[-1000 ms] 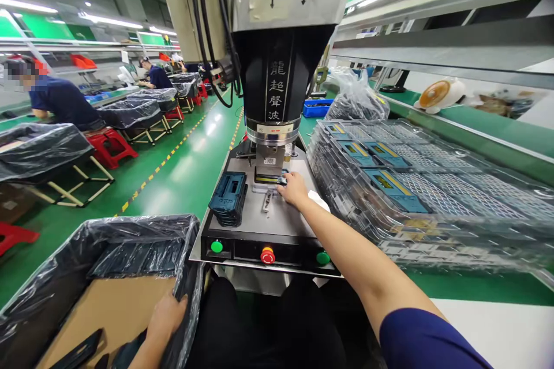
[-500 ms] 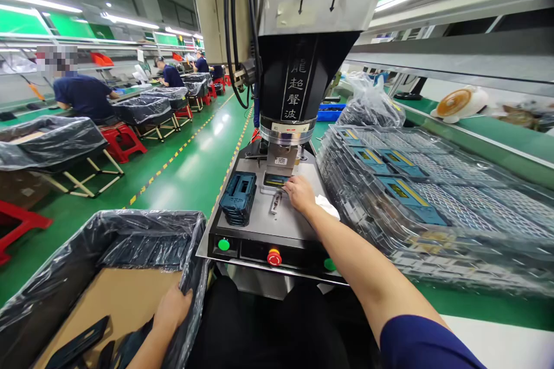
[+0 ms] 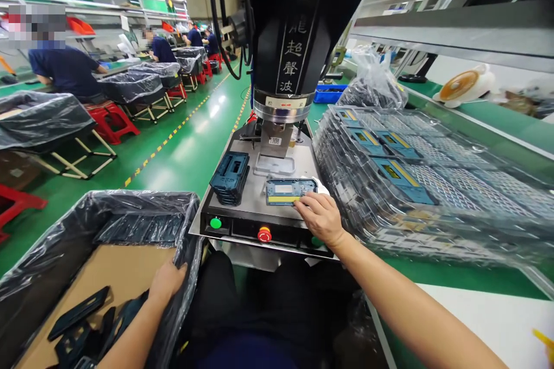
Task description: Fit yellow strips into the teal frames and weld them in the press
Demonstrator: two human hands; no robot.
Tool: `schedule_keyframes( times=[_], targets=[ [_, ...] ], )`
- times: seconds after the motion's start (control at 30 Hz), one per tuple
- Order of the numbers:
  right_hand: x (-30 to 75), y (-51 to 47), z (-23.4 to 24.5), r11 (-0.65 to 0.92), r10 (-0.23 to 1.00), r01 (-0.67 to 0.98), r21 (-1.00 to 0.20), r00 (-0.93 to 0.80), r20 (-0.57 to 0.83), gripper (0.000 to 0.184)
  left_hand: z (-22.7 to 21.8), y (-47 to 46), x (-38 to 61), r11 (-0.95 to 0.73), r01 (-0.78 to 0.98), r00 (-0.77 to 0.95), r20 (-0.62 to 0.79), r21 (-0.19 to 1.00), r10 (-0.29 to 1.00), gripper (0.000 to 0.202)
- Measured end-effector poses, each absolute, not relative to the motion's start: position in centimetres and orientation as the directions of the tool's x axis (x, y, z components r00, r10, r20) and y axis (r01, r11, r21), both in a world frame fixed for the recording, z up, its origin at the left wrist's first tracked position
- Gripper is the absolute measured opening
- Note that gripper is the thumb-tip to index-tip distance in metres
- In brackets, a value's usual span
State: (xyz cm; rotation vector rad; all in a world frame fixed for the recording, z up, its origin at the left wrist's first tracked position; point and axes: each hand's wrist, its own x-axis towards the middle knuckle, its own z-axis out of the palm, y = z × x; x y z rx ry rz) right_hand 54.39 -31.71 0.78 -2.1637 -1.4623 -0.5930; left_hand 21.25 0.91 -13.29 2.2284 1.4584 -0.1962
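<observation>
My right hand (image 3: pixel 321 219) pinches the right end of a dark blue plastic housing part (image 3: pixel 283 189) with a yellow strip and a rectangular opening. The part is over the front of the metal worktable (image 3: pixel 259 213), in front of the pale fixture (image 3: pixel 273 165) under the press horn (image 3: pixel 274 139). A stack of similar dark plastic parts (image 3: pixel 231 177) stands on the table's left. My left hand (image 3: pixel 168 283) is inside the plastic-lined bin (image 3: pixel 193 230), against its right wall. Its fingers look curled; what they hold, if anything, is hidden. Loose dark parts (image 3: pixel 80 314) lie on cardboard near my left forearm.
Clear trays (image 3: pixel 467 196) are stacked on the right, with several housing parts in the top one. A red stop button (image 3: pixel 264 234) and a green button (image 3: pixel 215 223) face me. Co-workers (image 3: pixel 64 69) sit along the benches at left.
My right hand has drawn the housing part out from under the press horn, toward me and slightly right. The camera view has tilted down. My left hand stays by the bin wall.
</observation>
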Motion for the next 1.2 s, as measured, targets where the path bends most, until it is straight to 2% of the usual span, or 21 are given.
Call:
schedule_keyframes(
  times=[0.1,0.13,0.2,0.27,0.33,0.37,0.4,0.47,0.5,0.57,0.63,0.7,0.77,0.93,1.1,1.2],
  targets=[
    [53.1,-32.9,1.4,-0.335,0.721,0.926,-0.175,0.372,0.584,0.019,-12.9,0.6,21.1,-0.359,0.896,0.438,-0.381,0.262,0.814,0.047],
    [52.5,-33.1,1.7,-0.327,0.705,0.924,-0.198,0.378,0.6,0.019,-12.6,0.2,21.1,-0.384,0.883,0.459,-0.317,0.271,0.83,0.049],
    [51.0,-33.2,2.3,-0.291,0.655,0.907,-0.303,0.42,0.628,0.019,-11.3,-1.1,21.4,-0.469,0.818,0.524,-0.098,0.333,0.846,0.051],
    [49.1,-33.0,2.6,-0.242,0.625,0.819,-0.521,0.542,0.562,0.022,-9.1,-3.4,22.1,-0.565,0.695,0.584,0.109,0.445,0.804,0.051],
    [47.0,-32.7,2.5,-0.197,0.669,0.559,-0.805,0.677,0.307,0.031,-6.2,-6.3,23.3,-0.585,0.531,0.64,0.162,0.613,0.751,0.048],
    [46.0,-32.6,2.2,-0.185,0.711,0.355,-0.916,0.692,0.125,0.036,-4.7,-7.7,24.1,-0.548,0.447,0.644,0.171,0.707,0.746,0.048],
    [45.0,-32.4,1.8,-0.184,0.755,0.128,-0.974,0.653,-0.057,0.041,-3.3,-9.0,25.1,-0.478,0.349,0.655,0.155,0.806,0.739,0.05],
    [43.4,-32.2,0.7,-0.211,0.816,-0.274,-0.938,0.479,-0.324,0.046,-1.1,-11.0,26.9,-0.214,0.186,0.716,0.017,0.959,0.697,0.051],
    [42.8,-32.1,0.1,-0.23,0.826,-0.415,-0.88,0.396,-0.402,0.047,-0.4,-11.7,27.7,-0.079,0.164,0.761,-0.075,0.983,0.645,0.053],
    [41.8,-31.9,-1.2,-0.257,0.812,-0.587,-0.768,0.299,-0.5,0.046,0.1,-12.7,28.8,0.136,0.248,0.834,-0.282,0.959,0.473,0.052],
    [41.3,-31.8,-2.3,-0.249,0.78,-0.687,-0.683,0.276,-0.562,0.043,-0.1,-13.4,29.2,0.248,0.361,0.839,-0.429,0.899,0.335,0.052],
    [41.0,-31.9,-3.2,-0.213,0.757,-0.748,-0.628,0.28,-0.591,0.041,-0.5,-13.9,29.1,0.316,0.425,0.804,-0.514,0.848,0.299,0.051],
    [41.0,-32.0,-3.8,-0.183,0.75,-0.772,-0.608,0.291,-0.595,0.041,-0.9,-14.2,29.0,0.366,0.454,0.758,-0.568,0.812,0.32,0.05],
    [41.3,-32.2,-4.4,-0.168,0.738,-0.75,-0.64,0.335,-0.586,0.045,-0.9,-14.6,29.1,0.42,0.477,0.698,-0.623,0.772,0.354,0.049],
    [41.4,-32.3,-4.7,-0.193,0.739,-0.611,-0.768,0.424,-0.523,0.046,-0.9,-14.7,29.2,0.431,0.471,0.693,-0.625,0.77,0.359,0.047],
    [41.3,-32.3,-5.0,-0.209,0.721,-0.487,-0.848,0.509,-0.47,0.044,-1.1,-14.9,29.1,0.364,0.473,0.74,-0.586,0.803,0.331,0.047]
  ],
)
